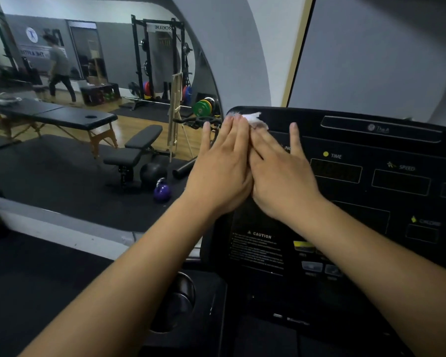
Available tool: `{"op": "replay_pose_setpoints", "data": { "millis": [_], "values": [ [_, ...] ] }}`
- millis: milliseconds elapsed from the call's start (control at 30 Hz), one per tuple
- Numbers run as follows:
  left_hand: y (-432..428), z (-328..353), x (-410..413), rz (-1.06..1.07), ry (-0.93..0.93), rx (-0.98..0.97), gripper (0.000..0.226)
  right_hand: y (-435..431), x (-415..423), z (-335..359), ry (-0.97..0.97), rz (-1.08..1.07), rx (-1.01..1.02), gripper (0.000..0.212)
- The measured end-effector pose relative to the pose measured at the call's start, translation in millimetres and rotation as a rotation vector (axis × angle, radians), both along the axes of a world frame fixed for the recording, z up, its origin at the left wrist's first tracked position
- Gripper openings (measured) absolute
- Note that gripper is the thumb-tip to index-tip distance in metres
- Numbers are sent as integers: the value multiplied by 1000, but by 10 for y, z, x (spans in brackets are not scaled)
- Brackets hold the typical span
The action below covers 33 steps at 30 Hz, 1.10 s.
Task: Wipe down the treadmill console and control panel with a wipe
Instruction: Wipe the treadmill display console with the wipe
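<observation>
The black treadmill console (366, 191) fills the right half of the view, with TIME and SPEED windows and a CAUTION label lower down. A white wipe (254, 119) lies against its upper left corner. My left hand (222, 166) and my right hand (281, 171) lie flat side by side on the console's left part, fingers extended. The fingertips of both hands press on the wipe, most of which is hidden under them. My right thumb sticks up apart from the other fingers.
A large mirror (93, 99) on the left reflects a gym: a massage table, a weight bench, a purple kettlebell, a squat rack and a walking person. A cup holder (180, 300) sits at the console's lower left. A grey wall rises behind the console.
</observation>
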State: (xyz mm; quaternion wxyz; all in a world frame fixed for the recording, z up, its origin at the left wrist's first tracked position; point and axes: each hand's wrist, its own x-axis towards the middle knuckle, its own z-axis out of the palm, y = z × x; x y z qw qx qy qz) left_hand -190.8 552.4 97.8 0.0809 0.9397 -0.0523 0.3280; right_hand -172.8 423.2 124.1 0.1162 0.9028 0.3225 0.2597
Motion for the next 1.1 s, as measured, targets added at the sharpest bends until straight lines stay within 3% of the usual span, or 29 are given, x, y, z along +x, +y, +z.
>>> {"op": "replay_pose_setpoints", "data": {
  "millis": [167, 400, 600, 833, 1100],
  "values": [
    [-111, -639, -506, -56, 34, 13, 68, -223, -347, -624, 79, 105, 0, 67],
    [-173, -30, -55, 6, 33, 67, 65, -170, -116, -54, 23, -48, -12, 69],
    [-343, -612, -381, -64, 22, 69, 67, -425, -335, -624, 71, 67, 92, 66],
    [-457, -136, -36, -20, 30, 109, 65, -466, -73, -262, -3, -48, 53, 71],
    [-721, -654, -298, -161, 45, 121, 67, -908, -288, -760, -4, 50, 152, 65]
  ]
}}
